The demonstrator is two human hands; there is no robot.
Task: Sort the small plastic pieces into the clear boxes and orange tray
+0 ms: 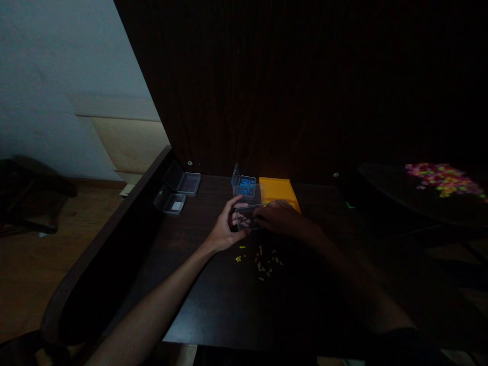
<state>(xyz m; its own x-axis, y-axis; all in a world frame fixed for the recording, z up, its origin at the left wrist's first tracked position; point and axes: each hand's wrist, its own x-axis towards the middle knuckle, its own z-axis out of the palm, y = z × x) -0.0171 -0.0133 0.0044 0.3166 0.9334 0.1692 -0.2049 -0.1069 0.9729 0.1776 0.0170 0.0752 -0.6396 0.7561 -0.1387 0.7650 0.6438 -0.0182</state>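
Dim light over a dark desk (198,300). My left hand (222,231) is closed around the left end of a clear box (252,224), thumb on the near side, fingers reaching behind or beneath; some of them show through the plastic. The box's long axis runs roughly left to right, with its lid (261,194) open on the far side.

My right hand (280,217) is at the box's right end, fingers curled and pointing left, over or into the open part. Cannot tell whether the fingertips are together or pinch anything; too dark.

Key relation: the box sits between my two hands, the loose pieces on its near side. Yellow pieces (238,258) lie just near of my left thumb, so the left hand is closer to them. Tan pieces (260,266) are scattered farther right and nearer to me, about midway between the forearms.

Beyond the box: an open case of blue pieces (246,186), partly behind the lid in my view. A yellow container (278,188) stands just far of the right hand. Far left, well apart: two more open clear cases (190,184).
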